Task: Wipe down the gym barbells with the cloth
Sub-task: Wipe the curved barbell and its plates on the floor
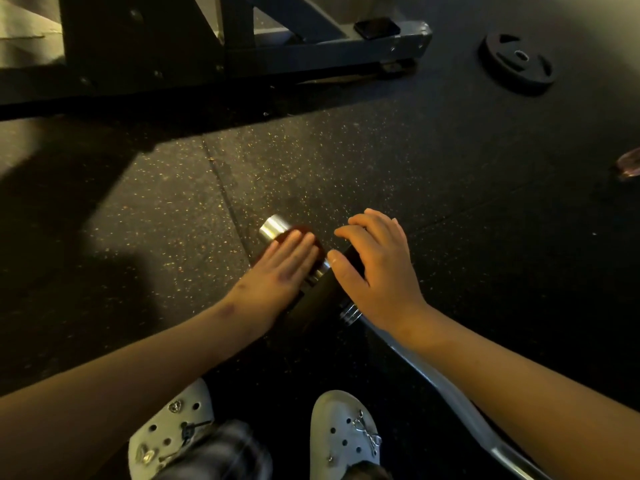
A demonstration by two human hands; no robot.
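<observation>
Left hand (277, 268) presses likely cloth (304, 229) on barbell (273, 226); right hand (377, 271) holds plate (311, 306).

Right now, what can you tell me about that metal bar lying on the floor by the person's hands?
The barbell lies flat on the speckled dark floor, running from a shiny silver end toward the lower right, where its grey shaft bends. Behind the end sits a wide black section, then a ringed metal collar. The left hand presses a dark red cloth flat on the end; the right hand curls over the black section.
</observation>
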